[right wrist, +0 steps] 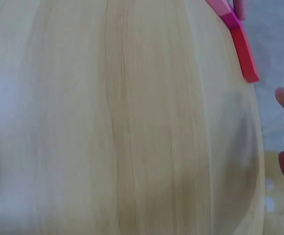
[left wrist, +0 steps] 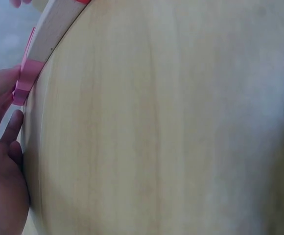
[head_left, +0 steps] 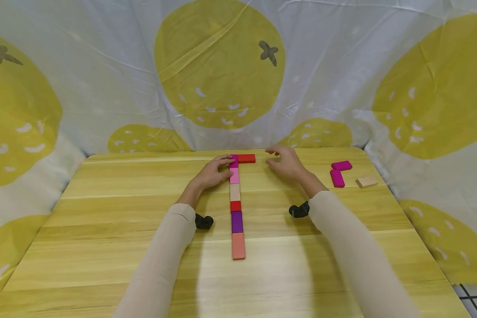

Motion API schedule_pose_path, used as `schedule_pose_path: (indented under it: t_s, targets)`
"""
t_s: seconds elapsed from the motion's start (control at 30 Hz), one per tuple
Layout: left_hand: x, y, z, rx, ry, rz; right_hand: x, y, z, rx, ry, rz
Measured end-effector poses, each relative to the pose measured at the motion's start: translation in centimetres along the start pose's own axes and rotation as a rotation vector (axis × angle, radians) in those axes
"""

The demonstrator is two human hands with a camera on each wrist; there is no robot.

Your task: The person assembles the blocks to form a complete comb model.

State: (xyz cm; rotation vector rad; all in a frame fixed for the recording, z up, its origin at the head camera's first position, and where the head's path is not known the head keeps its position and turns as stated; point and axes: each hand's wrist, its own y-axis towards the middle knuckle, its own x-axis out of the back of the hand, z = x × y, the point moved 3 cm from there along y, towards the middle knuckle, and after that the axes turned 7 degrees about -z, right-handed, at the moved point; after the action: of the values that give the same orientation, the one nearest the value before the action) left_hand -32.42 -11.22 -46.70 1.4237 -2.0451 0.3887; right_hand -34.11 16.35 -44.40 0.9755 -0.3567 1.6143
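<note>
A straight line of flat blocks runs down the table: magenta [head_left: 234,164], pink [head_left: 234,176], plain wood [head_left: 235,192], a short red one [head_left: 236,206], purple [head_left: 236,222] and salmon [head_left: 238,246]. At its far end a red block [head_left: 247,158] lies crosswise, pointing right from beside the magenta one. My left hand [head_left: 212,173] rests at the left of the line, its fingertips on the magenta and pink blocks. In the left wrist view its fingers reach the pink block [left wrist: 31,70]. My right hand [head_left: 288,164] hovers right of the crosswise red block, fingers loosely bent and holding nothing.
Two magenta blocks [head_left: 337,178] and a plain wooden block [head_left: 366,181] lie at the far right of the table [head_left: 103,247]. A curtain with yellow fruit prints [head_left: 222,66] hangs right behind the table's far edge. Dark wrist cameras [head_left: 299,210] sit under both sleeves.
</note>
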Motion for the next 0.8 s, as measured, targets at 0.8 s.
schedule_pose_path:
  t_s: [0.8]
  targets:
    - [-0.1,-0.1,0.3,0.018,0.000,-0.007,7.8,-6.1,-4.4,-0.025,-0.058,-0.142]
